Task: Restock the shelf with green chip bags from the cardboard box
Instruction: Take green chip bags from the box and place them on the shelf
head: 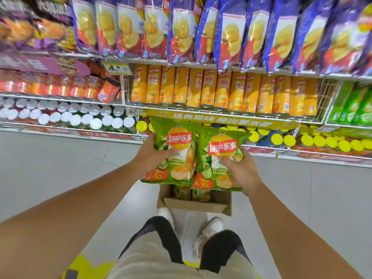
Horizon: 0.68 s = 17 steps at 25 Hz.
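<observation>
I hold two green chip bags side by side above the open cardboard box (194, 205) on the floor. My left hand (154, 155) grips the left green bag (175, 150) by its left edge. My right hand (238, 168) grips the right green bag (218, 156) from its lower right side. More green bags (191, 193) lie inside the box, mostly hidden by the held ones. Both bags hang in front of the lower shelf rows, level with the yellow shelf strip (221, 118).
Shelves fill the upper view: blue chip bags (229, 37) on top, orange canisters (217, 89) below, yellow-lidded cans (302, 138) lower, green packs (354, 105) at far right, red and white-lidded cans (66, 115) at left. My white shoes (209, 228) stand behind the box on grey floor.
</observation>
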{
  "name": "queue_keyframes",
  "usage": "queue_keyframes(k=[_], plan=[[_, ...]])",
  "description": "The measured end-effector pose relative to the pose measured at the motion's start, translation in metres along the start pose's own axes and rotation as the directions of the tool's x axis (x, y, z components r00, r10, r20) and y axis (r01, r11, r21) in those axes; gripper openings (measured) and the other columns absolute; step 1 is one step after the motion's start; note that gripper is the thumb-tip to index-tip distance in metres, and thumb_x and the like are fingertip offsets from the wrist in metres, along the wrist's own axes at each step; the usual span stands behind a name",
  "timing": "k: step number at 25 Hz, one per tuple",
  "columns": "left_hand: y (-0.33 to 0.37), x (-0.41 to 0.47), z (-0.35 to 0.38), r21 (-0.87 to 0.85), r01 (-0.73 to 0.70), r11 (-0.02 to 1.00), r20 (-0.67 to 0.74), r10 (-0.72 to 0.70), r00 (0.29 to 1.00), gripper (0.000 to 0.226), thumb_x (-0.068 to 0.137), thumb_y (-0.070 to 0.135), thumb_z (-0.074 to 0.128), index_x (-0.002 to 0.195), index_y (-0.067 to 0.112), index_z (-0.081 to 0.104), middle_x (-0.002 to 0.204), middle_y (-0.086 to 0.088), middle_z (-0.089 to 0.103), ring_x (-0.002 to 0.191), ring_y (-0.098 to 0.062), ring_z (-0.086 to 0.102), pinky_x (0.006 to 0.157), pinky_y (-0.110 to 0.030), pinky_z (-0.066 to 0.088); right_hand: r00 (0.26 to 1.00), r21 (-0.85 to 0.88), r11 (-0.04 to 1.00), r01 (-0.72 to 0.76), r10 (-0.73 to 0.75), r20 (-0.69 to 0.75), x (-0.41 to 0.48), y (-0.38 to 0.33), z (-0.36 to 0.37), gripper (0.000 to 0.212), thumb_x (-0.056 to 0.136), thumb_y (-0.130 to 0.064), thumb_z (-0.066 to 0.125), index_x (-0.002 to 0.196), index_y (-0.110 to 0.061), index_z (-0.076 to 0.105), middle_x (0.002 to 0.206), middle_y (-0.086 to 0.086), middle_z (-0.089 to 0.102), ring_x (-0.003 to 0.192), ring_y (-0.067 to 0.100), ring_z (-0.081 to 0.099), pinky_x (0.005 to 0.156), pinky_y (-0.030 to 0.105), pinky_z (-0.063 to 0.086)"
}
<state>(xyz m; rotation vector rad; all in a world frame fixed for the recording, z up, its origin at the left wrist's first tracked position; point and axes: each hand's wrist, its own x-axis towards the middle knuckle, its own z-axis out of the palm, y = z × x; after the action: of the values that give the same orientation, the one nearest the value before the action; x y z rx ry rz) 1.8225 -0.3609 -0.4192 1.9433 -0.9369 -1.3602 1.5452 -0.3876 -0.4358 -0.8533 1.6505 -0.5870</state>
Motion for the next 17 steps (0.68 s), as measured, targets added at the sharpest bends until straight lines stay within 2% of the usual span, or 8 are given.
queue_keyframes(k=[1, 3, 6, 9, 11, 13, 15, 17], plan=[[0.015, -0.010, -0.007, -0.006, -0.020, 1.000, -0.003, 0.020, 1.000, 0.065, 0.075, 0.035, 0.087, 0.122, 0.037, 0.042, 0.110, 0.016, 0.065, 0.101, -0.010, 0.065, 0.086, -0.035, 0.055, 1.000, 0.014, 1.000, 0.028, -0.028, 0.001, -0.011, -0.013, -0.005, 0.088, 0.081, -0.031, 0.085, 0.155, -0.027, 0.036, 0.099, -0.005, 0.068, 0.086, 0.031, 0.071, 0.071, 0.041, 0.058], [0.042, -0.026, -0.025, -0.007, -0.059, 0.998, -0.005, 0.059, 0.998, 0.066, 0.074, 0.035, 0.087, 0.124, 0.037, 0.043, 0.113, 0.015, 0.066, 0.106, -0.014, 0.065, 0.091, -0.039, 0.055, 0.998, 0.060, 0.996, 0.060, -0.060, 0.008, -0.028, -0.037, -0.014, 0.094, 0.079, -0.034, 0.086, 0.156, -0.027, 0.033, 0.109, -0.001, 0.068, 0.098, 0.035, 0.072, 0.074, 0.040, 0.057], [0.082, -0.047, -0.048, 0.022, -0.115, 0.993, 0.002, 0.115, 0.993, 0.081, 0.074, 0.040, 0.086, 0.140, 0.033, 0.040, 0.120, 0.012, 0.064, 0.110, -0.018, 0.063, 0.094, -0.041, 0.054, 0.988, 0.046, 0.987, 0.151, -0.151, -0.008, -0.049, -0.074, -0.025, 0.099, 0.075, -0.040, 0.088, 0.156, -0.025, 0.033, 0.130, 0.002, 0.062, 0.108, 0.028, 0.066, 0.092, 0.046, 0.056], [0.113, -0.065, -0.065, -0.013, -0.191, 0.982, -0.003, 0.191, 0.982, 0.093, 0.077, 0.039, 0.084, 0.151, 0.025, 0.030, 0.127, 0.015, 0.055, 0.113, -0.014, 0.057, 0.088, -0.034, 0.052, 0.970, 0.028, 0.970, 0.242, -0.241, -0.042, -0.076, -0.110, -0.031, 0.114, 0.057, -0.056, 0.088, 0.155, -0.029, 0.035, 0.135, 0.003, 0.062, 0.117, 0.028, 0.063, 0.098, 0.054, 0.054], [0.132, -0.078, -0.077, -0.032, -0.224, 0.974, -0.018, 0.224, 0.974, 0.105, 0.073, 0.045, 0.086, 0.155, 0.025, 0.023, 0.138, 0.012, 0.045, 0.124, -0.016, 0.049, 0.099, -0.038, 0.047, 0.960, 0.040, 0.960, 0.277, -0.275, -0.044, -0.089, -0.132, -0.033, 0.120, 0.050, -0.060, 0.086, 0.155, -0.030, 0.034, 0.133, 0.003, 0.064, 0.115, 0.028, 0.065, 0.099, 0.055, 0.054], [0.153, -0.087, -0.086, -0.066, -0.264, 0.962, -0.037, 0.263, 0.964, 0.106, 0.066, 0.049, 0.089, 0.152, 0.026, 0.031, 0.142, 0.010, 0.049, 0.123, -0.015, 0.053, 0.103, -0.041, 0.048, 0.948, 0.064, 0.947, 0.316, -0.313, -0.057, -0.101, -0.155, -0.040, 0.117, 0.053, -0.062, 0.088, 0.152, -0.031, 0.035, 0.134, 0.002, 0.063, 0.117, 0.029, 0.064, 0.098, 0.056, 0.054], [0.173, -0.095, -0.094, -0.090, -0.298, 0.950, -0.045, 0.295, 0.954, 0.095, 0.068, 0.042, 0.089, 0.147, 0.024, 0.038, 0.133, 0.007, 0.060, 0.112, -0.012, 0.061, 0.097, -0.038, 0.052, 0.937, 0.078, 0.934, 0.350, -0.346, -0.053, -0.110, -0.175, -0.044, 0.108, 0.065, -0.054, 0.089, 0.154, -0.027, 0.035, 0.138, 0.001, 0.059, 0.121, 0.028, 0.061, 0.098, 0.048, 0.052], [0.196, -0.104, -0.102, -0.105, -0.340, 0.935, -0.045, 0.337, 0.940, 0.097, 0.074, 0.038, 0.086, 0.152, 0.024, 0.031, 0.129, 0.012, 0.055, 0.113, -0.013, 0.057, 0.095, -0.034, 0.049, 0.912, 0.050, 0.911, 0.409, -0.405, -0.069, -0.120, -0.197, -0.049, 0.108, 0.064, -0.056, 0.088, 0.154, -0.024, 0.037, 0.139, 0.003, 0.060, 0.120, 0.027, 0.061, 0.097, 0.044, 0.052]])
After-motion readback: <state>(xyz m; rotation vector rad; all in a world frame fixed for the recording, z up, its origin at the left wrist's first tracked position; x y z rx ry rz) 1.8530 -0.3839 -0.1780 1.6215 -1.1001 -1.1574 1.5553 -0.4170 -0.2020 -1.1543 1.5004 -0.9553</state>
